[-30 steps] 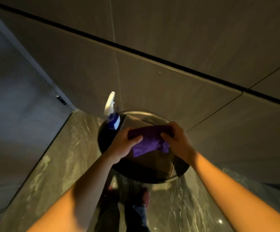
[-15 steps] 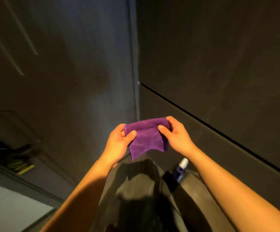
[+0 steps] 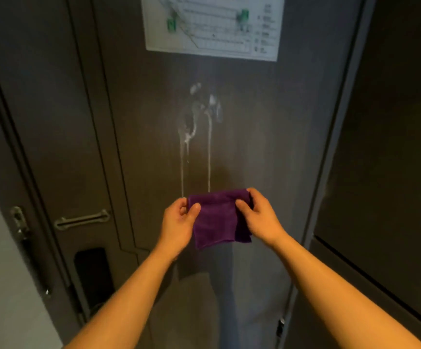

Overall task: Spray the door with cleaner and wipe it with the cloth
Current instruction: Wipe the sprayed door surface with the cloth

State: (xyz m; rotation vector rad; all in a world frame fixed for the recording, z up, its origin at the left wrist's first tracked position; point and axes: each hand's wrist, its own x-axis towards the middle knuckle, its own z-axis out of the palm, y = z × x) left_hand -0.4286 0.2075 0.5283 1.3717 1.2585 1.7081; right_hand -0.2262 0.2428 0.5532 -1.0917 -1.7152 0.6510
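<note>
Pinched at its top corners, a folded purple cloth (image 3: 217, 217) is held up between the left hand (image 3: 179, 222) and the right hand (image 3: 259, 217), thumbs pressed onto its front. Behind it, the dark door (image 3: 267, 147) is streaked with white cleaner foam (image 3: 196, 127) running down. A laminated floor plan (image 3: 213, 26) is fixed above.

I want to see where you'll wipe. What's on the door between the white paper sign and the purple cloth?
In the head view, white foamy cleaner with two drips running down the dark door toward the purple cloth.
</note>
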